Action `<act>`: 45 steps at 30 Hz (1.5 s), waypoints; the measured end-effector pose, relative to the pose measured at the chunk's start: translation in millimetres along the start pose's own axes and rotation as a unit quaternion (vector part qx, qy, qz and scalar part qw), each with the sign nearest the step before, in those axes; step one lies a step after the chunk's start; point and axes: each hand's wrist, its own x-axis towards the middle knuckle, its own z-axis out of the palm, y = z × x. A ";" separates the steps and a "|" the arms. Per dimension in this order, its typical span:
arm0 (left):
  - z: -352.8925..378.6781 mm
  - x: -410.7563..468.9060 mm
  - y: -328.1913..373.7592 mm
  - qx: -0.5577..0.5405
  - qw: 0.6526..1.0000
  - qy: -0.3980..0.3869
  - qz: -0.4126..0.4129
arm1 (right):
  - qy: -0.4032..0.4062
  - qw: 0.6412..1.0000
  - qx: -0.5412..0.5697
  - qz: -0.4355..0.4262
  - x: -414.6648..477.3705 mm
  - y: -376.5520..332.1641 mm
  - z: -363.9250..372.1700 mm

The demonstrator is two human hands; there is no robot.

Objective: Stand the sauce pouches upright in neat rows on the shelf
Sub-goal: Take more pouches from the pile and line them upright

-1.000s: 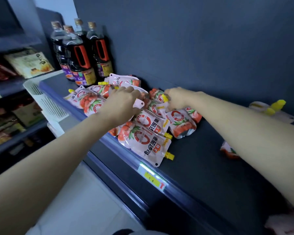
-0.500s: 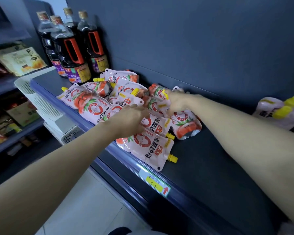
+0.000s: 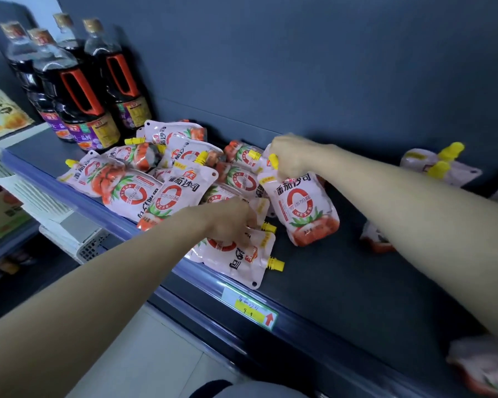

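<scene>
Sauce pouches on a shop shelf (image 3: 342, 282), seen from above the hands. The right hand (image 3: 292, 160) has its fingers clenched around the top of one pouch (image 3: 306, 208), beside the yellow cap, and holds it upright with its base on the shelf. The pouch face reads 番茄沙司 above a red ring and a picture of tomatoes; the small red logo is not legible. The left hand (image 3: 227, 222) curls its fingers down onto the flat pouches at the front of the heap (image 3: 161, 179); whether they pinch one cannot be told. The heap lies left of and behind both sets of fingers, its pouches tipped at all angles, same print, yellow caps. Two more pouches (image 3: 431, 165) lie beyond the right forearm.

Far left of the fingers stand dark bottles (image 3: 78, 90) with orange-red handles and purple labels reading 一品鲜. Below the left fingers, on the blue front rail, a yellow price tag (image 3: 250, 307) bears a handwritten "9 9" and a red arrow. The shelf and back wall (image 3: 299, 67) are dark grey-blue. A white basket (image 3: 29, 191) sits lower left, above a pale floor (image 3: 156, 354).
</scene>
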 end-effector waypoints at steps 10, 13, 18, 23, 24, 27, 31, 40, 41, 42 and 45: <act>-0.7 7.5 0.8 0.012 0.998 -0.052 0.041 | 0.015 0.999 0.016 0.044 -53.3 12.7 -29.8; -9.1 5.0 4.7 0.021 0.996 -0.058 0.058 | 0.003 0.999 0.011 0.053 -75.5 17.8 -33.2; -19.4 1.9 8.5 -0.055 0.994 -0.045 0.080 | -0.034 0.992 0.010 0.122 -117.5 29.2 -35.8; -31.3 -0.9 28.6 -0.181 0.975 -0.025 0.127 | -0.030 0.982 0.013 0.184 -148.3 43.9 -33.8; -33.3 -2.1 35.6 -0.198 0.970 -0.014 0.137 | -0.032 0.979 0.016 0.199 -152.9 46.6 -32.8; -38.6 -5.9 56.2 -0.218 0.964 0.028 0.152 | -0.030 0.972 0.025 0.230 -165.0 52.5 -30.1; -40.3 -7.7 79.1 -0.244 0.947 0.098 0.183 | 0.011 0.963 0.063 0.263 -175.8 55.7 -29.9; -17.1 1.7 121.3 -0.318 0.913 0.153 0.205 | 0.011 0.964 0.126 0.236 -206.1 60.3 -43.5; -14.4 2.9 125.8 -0.327 0.909 0.156 0.205 | 0.008 0.965 0.116 0.237 -209.1 60.4 -44.6; -12.2 2.6 130.7 -0.335 0.906 0.158 0.205 | 0.007 0.966 0.101 0.238 -211.5 60.8 -44.5; -4.2 1.9 143.5 -0.351 0.896 0.167 0.214 | 0.019 0.965 0.071 0.251 -217.7 64.2 -42.4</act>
